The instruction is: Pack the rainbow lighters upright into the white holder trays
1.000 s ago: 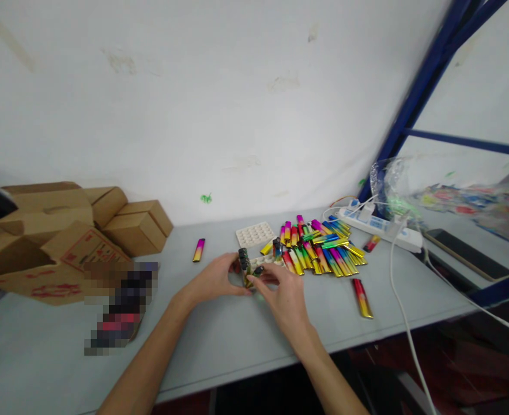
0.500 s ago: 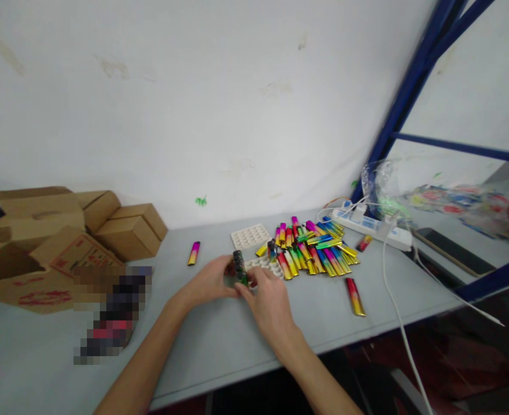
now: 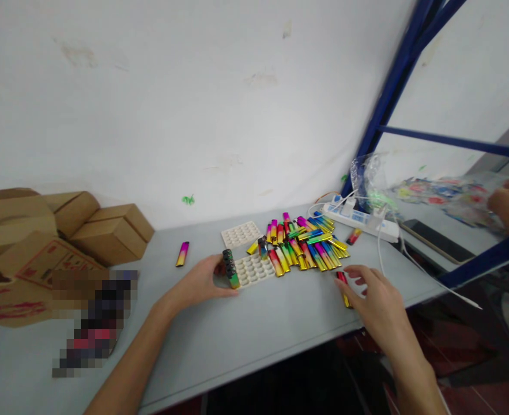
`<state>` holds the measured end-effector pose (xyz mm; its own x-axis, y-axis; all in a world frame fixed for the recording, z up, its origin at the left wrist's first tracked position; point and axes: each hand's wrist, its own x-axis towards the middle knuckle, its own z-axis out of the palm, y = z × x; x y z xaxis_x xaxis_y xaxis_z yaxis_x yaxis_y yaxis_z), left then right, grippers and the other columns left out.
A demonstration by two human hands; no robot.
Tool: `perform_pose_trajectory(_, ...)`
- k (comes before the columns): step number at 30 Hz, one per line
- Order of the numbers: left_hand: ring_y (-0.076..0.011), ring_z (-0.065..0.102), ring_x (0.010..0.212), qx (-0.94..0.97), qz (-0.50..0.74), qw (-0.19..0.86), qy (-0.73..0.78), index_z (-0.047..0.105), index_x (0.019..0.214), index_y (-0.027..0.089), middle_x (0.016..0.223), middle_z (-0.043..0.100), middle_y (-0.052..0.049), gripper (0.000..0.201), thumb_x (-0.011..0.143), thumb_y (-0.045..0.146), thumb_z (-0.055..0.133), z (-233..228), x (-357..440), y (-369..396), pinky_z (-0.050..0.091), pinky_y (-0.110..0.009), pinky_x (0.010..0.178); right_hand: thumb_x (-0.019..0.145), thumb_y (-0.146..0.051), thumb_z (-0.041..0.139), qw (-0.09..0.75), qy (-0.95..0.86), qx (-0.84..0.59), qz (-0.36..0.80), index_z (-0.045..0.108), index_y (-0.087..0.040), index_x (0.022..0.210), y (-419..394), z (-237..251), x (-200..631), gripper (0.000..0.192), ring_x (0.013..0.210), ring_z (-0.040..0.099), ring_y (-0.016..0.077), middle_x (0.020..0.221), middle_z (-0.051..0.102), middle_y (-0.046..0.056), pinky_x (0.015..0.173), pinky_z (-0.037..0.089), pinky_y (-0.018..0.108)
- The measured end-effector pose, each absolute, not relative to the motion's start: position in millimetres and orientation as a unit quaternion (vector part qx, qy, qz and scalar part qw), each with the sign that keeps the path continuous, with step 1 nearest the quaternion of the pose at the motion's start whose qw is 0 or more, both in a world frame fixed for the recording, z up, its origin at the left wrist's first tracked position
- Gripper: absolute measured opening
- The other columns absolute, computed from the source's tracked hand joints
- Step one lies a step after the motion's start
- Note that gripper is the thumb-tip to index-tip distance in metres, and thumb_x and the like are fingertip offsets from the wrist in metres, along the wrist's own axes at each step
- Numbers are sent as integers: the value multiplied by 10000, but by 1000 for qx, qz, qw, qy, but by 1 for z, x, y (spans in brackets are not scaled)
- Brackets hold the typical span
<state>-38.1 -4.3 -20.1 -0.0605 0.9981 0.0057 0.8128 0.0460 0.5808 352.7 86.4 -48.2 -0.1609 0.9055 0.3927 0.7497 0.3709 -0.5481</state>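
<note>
The left hand (image 3: 200,282) rests on the counter (image 3: 245,334) near its middle, its grip closed around a short row of lighters (image 3: 229,268) standing upright at the left end of a white dimpled tray (image 3: 254,270); most of the tray's sockets are bare. The right hand (image 3: 377,300) hovers near the counter's front edge, fingers spread and its grip released, fingertips just at a lone red-and-gold lighter (image 3: 344,288) lying flat there; I cannot tell whether they touch it. Behind the tray, toward the back edge, lies a pile of rainbow-coloured lighters (image 3: 304,245), with a second tray (image 3: 240,233) beside it and a white power strip (image 3: 360,219) further right.

By my judgement, the step in hand is fetching another lighter for the tray. The next move calls for pinching the lone lighter by its long sides, turning it upright, and seating it in the free socket next to the standing row while the left hand steadies them.
</note>
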Motion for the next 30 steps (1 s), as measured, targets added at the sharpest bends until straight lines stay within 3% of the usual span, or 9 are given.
perform_pose_trajectory(5,-272,668,852,651,221,200,698,720,1054,167,982,758,-75,604,603,510,931,-22,-40,-4,565,-371,783,908,-421,613,292,-750,-577,138,647,-144,1322,98,-69,357,499,839,729,317,950,742,119,770,563,442)
perform_pose_trajectory(8,-274,674,869,650,223,205,697,720,1083,168,1008,768,-78,615,611,508,922,-23,-41,-4,564,-369,795,908,-419,590,313,-746,-556,194,671,-155,1288,94,-63,353,470,792,718,298,894,740,103,765,564,437)
perform_pose_trajectory(13,-304,692,926,643,221,218,700,714,1135,142,1073,774,-112,667,615,502,923,-22,-40,-4,561,-385,830,964,-547,639,358,-707,-434,429,679,-195,1175,66,-33,334,412,789,703,228,1080,690,126,662,582,363)
perform_pose_trajectory(16,-302,686,927,644,220,220,699,703,1166,129,1084,770,-121,693,621,496,924,-22,-39,-4,560,-387,836,1001,-579,638,369,-641,-332,585,585,-225,1149,48,-20,312,388,734,665,175,1023,661,76,585,524,294)
perform_pose_trajectory(20,-297,683,905,651,219,210,695,712,1123,140,1046,771,-104,658,621,511,922,-21,-40,-5,563,-387,828,1042,-562,622,356,-604,-237,673,536,-245,1210,36,-13,281,369,642,476,112,821,567,-25,609,408,256)
perform_pose_trajectory(22,-296,685,893,655,226,208,691,716,1117,147,1029,774,-94,652,618,513,922,-21,-39,-5,569,-384,820,1041,-614,591,355,-576,-221,702,579,-216,1137,33,-12,265,410,621,365,110,727,422,-59,584,329,250)
perform_pose_trajectory(24,-295,692,892,656,237,210,685,720,1144,154,1038,779,-90,669,611,503,925,-21,-38,-6,577,-382,817,1025,-712,519,359,-542,-226,725,596,-185,918,31,-12,249,543,582,265,101,674,313,-71,546,239,258)
perform_pose_trajectory(27,-299,698,902,654,243,210,685,724,1167,151,1061,787,-100,688,608,497,927,-20,-38,-6,584,-387,827,947,-825,483,352,-503,-255,747,425,-221,627,29,-13,226,686,522,179,84,578,226,-85,501,146,270)
perform_pose_trajectory(30,-298,698,921,657,240,209,684,720,1172,149,1074,789,-108,688,613,491,928,-21,-38,-6,582,-388,843,897,-832,499,348,-489,-284,748,352,-245,566,28,-14,211,690,475,158,72,522,217,-89,466,125,263)
